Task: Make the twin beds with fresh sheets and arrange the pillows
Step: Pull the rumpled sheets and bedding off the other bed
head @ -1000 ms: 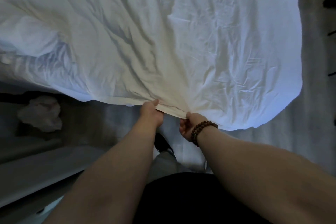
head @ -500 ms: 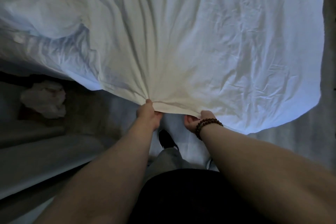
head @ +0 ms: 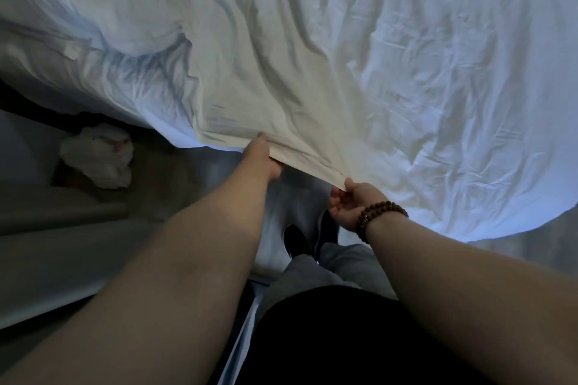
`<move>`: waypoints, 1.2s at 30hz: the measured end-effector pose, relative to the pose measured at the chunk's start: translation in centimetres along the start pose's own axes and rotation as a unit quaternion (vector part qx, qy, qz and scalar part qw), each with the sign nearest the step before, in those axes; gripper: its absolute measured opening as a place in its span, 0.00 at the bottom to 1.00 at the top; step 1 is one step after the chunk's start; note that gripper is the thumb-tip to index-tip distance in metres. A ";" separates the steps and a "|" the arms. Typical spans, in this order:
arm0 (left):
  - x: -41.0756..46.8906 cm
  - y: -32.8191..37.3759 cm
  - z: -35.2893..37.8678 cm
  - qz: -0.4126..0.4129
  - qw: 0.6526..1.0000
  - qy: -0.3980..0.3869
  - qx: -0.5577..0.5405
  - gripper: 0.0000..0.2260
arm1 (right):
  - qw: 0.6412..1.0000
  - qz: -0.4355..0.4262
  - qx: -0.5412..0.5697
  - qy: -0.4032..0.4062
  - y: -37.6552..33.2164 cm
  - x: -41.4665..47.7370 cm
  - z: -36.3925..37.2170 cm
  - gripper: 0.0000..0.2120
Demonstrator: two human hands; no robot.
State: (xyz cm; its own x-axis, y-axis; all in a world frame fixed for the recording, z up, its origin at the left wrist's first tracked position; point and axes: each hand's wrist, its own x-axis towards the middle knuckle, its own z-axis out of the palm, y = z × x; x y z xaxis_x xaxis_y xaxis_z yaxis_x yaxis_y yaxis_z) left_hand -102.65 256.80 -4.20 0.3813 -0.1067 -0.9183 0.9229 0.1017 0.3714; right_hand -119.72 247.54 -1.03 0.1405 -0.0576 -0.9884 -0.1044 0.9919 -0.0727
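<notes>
Two hands share one hem: my left hand (head: 262,157) grips the sheet (head: 359,66) at the near edge of the bed (head: 223,166), its fingers tucked out of sight under the cloth. Just beside it, my right hand (head: 352,201), palm up with a beaded bracelet (head: 382,212) at the wrist, pinches the same hem between thumb and curled fingers. The sheet lies rumpled across the bed, heaped toward its left end. I judge this the spreading step, tucking not yet done. Next I'd draw the hem taut and down evenly, without dragging the far side off.
</notes>
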 end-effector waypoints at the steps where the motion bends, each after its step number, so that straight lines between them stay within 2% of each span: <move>1: 0.5 0.5 0.0 -0.005 1.000 0.022 0.013 0.12 | 1.000 0.005 -0.003 0.005 0.1 -0.1 -0.2 0.11; 7: -0.4 -0.2 -3.0 0.032 0.994 0.099 0.029 0.06 | 0.998 0.030 0.046 0.030 0.4 1.3 2.1 0.09; 10: -1.0 -1.3 -4.1 0.045 0.990 0.123 0.050 0.08 | 0.997 0.061 0.028 -0.030 1.5 1.1 5.0 0.11; 12: -1.9 -1.4 -3.7 0.045 0.992 0.108 0.050 0.10 | 0.993 0.091 0.006 -0.071 2.5 1.2 6.5 0.12; 16: -3.4 -0.5 -2.9 0.050 0.993 0.102 0.040 0.09 | 0.987 0.114 -0.050 -0.099 3.4 1.2 8.1 0.08; 20: -3.2 1.5 -2.0 0.025 0.995 0.088 0.045 0.08 | 0.985 0.089 -0.120 -0.081 2.4 2.0 8.2 0.10; 24: -1.1 4.0 -0.6 0.037 0.995 0.076 0.059 0.06 | 0.987 0.064 -0.118 -0.089 0.4 1.4 8.4 0.06; 28: 1.3 6.9 -0.5 0.022 0.986 0.137 0.094 0.06 | 0.986 0.072 -0.123 -0.090 -0.8 0.5 7.6 0.07; 30: 2.5 8.9 -1.0 0.021 0.986 0.128 0.104 0.08 | 0.988 0.061 -0.114 -0.081 -0.9 0.5 7.3 0.07; 32: 3.2 10.9 -2.2 0.067 0.971 0.145 0.178 0.14 | 0.993 0.044 -0.086 -0.060 -0.4 0.5 7.5 0.07; 36: 3.1 13.7 -6.2 0.060 0.967 0.120 0.214 0.10 | 1.000 0.009 0.006 -0.003 3.0 1.2 10.0 0.08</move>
State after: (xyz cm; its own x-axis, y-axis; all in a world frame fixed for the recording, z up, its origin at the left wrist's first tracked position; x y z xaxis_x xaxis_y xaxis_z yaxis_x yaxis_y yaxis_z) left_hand -89.20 263.96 -2.78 0.5119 0.1181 -0.8509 0.8293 -0.3262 0.4536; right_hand -110.01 251.55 -1.14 0.1454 -0.0390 -0.9886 -0.0958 0.9940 -0.0533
